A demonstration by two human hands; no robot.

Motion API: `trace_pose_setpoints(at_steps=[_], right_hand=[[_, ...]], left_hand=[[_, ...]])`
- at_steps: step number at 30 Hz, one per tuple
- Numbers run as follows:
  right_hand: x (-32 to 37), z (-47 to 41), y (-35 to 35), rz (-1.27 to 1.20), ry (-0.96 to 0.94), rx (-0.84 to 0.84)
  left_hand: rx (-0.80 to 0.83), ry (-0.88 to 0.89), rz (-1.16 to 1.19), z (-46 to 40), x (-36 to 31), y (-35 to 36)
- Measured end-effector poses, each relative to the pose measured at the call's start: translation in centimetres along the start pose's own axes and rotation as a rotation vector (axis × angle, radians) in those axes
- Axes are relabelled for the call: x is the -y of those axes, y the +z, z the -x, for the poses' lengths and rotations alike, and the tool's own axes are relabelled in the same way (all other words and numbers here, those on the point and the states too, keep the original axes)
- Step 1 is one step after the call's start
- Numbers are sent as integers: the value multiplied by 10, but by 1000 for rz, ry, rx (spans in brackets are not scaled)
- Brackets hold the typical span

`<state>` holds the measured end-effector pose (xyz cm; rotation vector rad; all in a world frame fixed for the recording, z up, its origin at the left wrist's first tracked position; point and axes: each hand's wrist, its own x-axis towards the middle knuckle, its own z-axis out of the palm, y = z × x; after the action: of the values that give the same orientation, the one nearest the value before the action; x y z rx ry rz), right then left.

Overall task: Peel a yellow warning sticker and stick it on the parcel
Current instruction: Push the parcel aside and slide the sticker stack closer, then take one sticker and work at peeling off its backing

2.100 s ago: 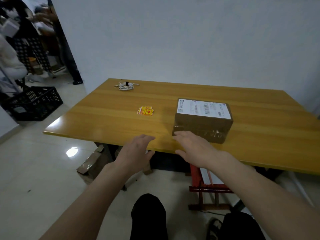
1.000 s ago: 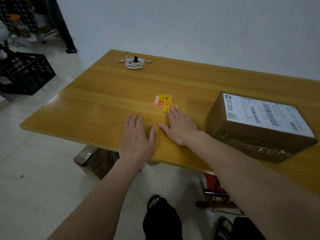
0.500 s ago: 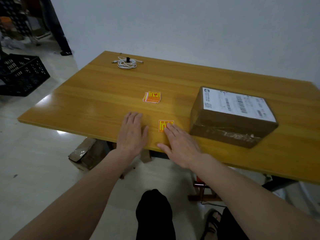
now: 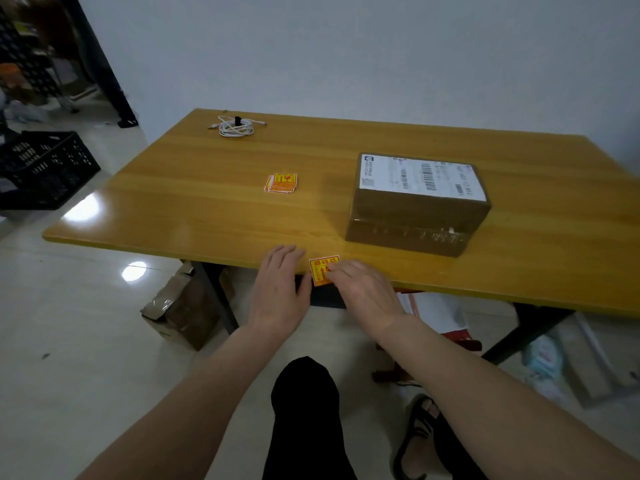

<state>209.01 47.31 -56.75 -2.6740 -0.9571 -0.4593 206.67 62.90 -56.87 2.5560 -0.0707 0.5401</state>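
1. Right at the near edge of the wooden tabletop (image 4: 214,202) lies a single yellow warning sticker (image 4: 320,266), partly overhanging the edge.
2. The right hand (image 4: 363,292) has its fingertips (image 4: 331,268) laid on the sticker's right part; the fingers look mostly straight, pressing rather than pinching, so its grip reads as released.
3. The left hand (image 4: 278,292) lies flat just left of the sticker, fingers straight over the tabletop edge, thumb close to the sticker's lower left corner, grip released and holding nothing.
4. The parcel (image 4: 417,206), a brown box with a white shipping label (image 4: 419,176) on top, sits to the right and farther back, apart from both hands, with bare tabletop between it and the sticker.
5. A small stack of stickers (image 4: 281,183) lies near the middle of the tabletop, well apart from the hands and left of the parcel.
6. A coiled white cable (image 4: 235,127) rests at the far left corner.
7. On the floor: a black crate (image 4: 45,168) at left, a torn cardboard box (image 4: 183,306) under the tabletop, and a red stool (image 4: 460,337) partly hidden behind the right forearm.
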Motion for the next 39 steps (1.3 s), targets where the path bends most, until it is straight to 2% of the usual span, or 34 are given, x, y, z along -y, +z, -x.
trace_pose_setpoints(at_steps=[2, 5, 7, 11, 15, 17, 21, 28, 34, 37, 39], right_hand=[[-1, 2, -5, -18, 6, 1], [-9, 2, -14, -98, 103, -26], [-11, 11, -25, -168, 171, -80], [-13, 36, -45, -204, 238, -206], [-13, 52, -55, -164, 253, -287], [-12, 58, -57, -169, 264, -317], [-10, 67, -60, -218, 282, -330], [-11, 74, -71, -323, 258, -248], [-19, 64, -86, -284, 445, -223], [-22, 58, -92, -368, 510, -127], [-24, 55, -93, -500, 559, -77]], left_hand=[[-12, -37, 25, 8, -10, -2], [2, -192, 116, 12, -21, -5], [57, -310, 220, 15, -30, -6], [197, -440, 382, 20, -61, 0], [210, -581, 861, 25, -95, 8], [203, -598, 1075, 30, -110, 11], [195, -615, 1283, 35, -131, 8], [161, -649, 1210, 29, -127, 6], [210, -510, 917, 23, -119, 3], [257, -376, 793, 21, -116, 3], [249, -349, 785, 20, -116, 1]])
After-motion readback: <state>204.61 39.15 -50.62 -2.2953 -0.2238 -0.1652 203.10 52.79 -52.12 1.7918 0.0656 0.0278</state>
